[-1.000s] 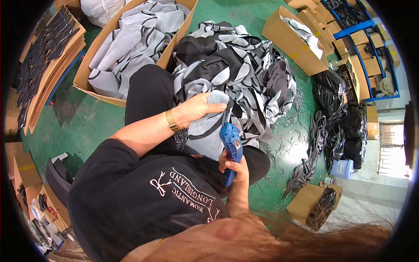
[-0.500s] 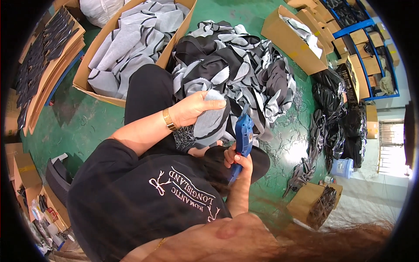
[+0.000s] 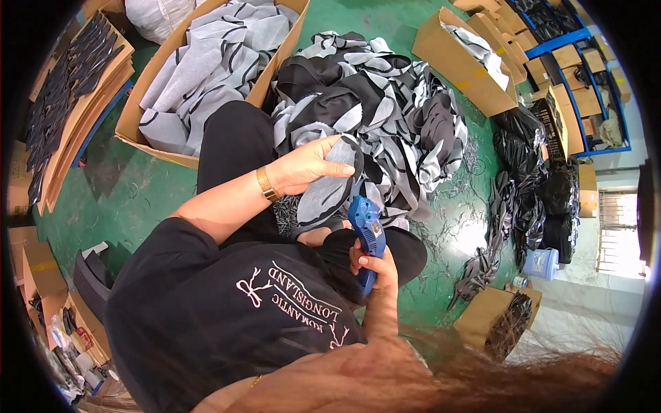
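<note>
Grey fabric piece [image 3: 329,191]: black-edged, it was at the near side of the fabric heap [image 3: 406,110], left of my tool.
Blue handheld tool [image 3: 369,227]: its far tip pointed at the fabric's right edge; I couldn't tell whether they touched.
Left hand [image 3: 308,166]: thumb and fingers clamped on the fabric's far end.
Right hand [image 3: 376,264]: fingers wrapped around the tool's handle.

I have a cloth piece [image 3: 332,189] in the left hand [image 3: 305,171], a handheld tool [image 3: 367,226] in the right hand [image 3: 376,266] just right of it. Beyond them, a cloth pile [image 3: 392,103] lies on the floor [image 3: 372,17] — between a cloth-filled carton [image 3: 284,60] on the left and a second carton [image 3: 451,65] far right. Along the right, far to near, I see a shelf [image 3: 559,44], bags [image 3: 527,179], a bucket [image 3: 541,265] and another carton [image 3: 477,316].
</note>
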Demonstrator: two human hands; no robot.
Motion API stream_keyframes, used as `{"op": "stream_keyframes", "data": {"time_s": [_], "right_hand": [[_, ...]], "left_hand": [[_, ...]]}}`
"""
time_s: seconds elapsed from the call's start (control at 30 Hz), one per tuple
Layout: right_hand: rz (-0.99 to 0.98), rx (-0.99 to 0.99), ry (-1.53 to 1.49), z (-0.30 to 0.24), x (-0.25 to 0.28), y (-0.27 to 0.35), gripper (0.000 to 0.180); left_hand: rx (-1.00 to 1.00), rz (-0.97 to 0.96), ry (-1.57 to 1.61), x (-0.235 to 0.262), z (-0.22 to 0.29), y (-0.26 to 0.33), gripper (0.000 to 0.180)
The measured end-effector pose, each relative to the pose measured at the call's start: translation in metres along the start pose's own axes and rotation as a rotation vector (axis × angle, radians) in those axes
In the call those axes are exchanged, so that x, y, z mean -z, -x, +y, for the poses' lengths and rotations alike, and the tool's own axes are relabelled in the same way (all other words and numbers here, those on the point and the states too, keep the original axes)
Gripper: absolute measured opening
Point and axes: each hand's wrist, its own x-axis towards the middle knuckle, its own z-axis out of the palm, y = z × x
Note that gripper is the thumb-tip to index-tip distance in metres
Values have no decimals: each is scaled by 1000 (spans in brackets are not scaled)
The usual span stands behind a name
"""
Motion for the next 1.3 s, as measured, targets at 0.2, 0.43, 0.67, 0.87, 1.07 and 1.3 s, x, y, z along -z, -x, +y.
{"op": "stream_keyframes", "data": {"time_s": [0.2,0.43,0.67,0.87,1.07,1.3], "right_hand": [[-15,5,22,1,2,2,39],[-4,34,14,3,-9,-1,39],[-41,22,-159,9,-12,-6,38],[143,124,12,-14,-12,-11,38],[361,264,274,-21,-10,3,37],[460,261,416,-6,-30,19,32]], "left_hand": [[20,-35,25,0,-5,-3,41],[23,-41,-3,-3,-5,2,46],[42,-116,30,-4,-8,3,48],[-11,-194,-147,-8,-6,7,38],[23,38,-63,3,-20,-2,33],[-32,154,-31,10,-32,-2,24]]}}
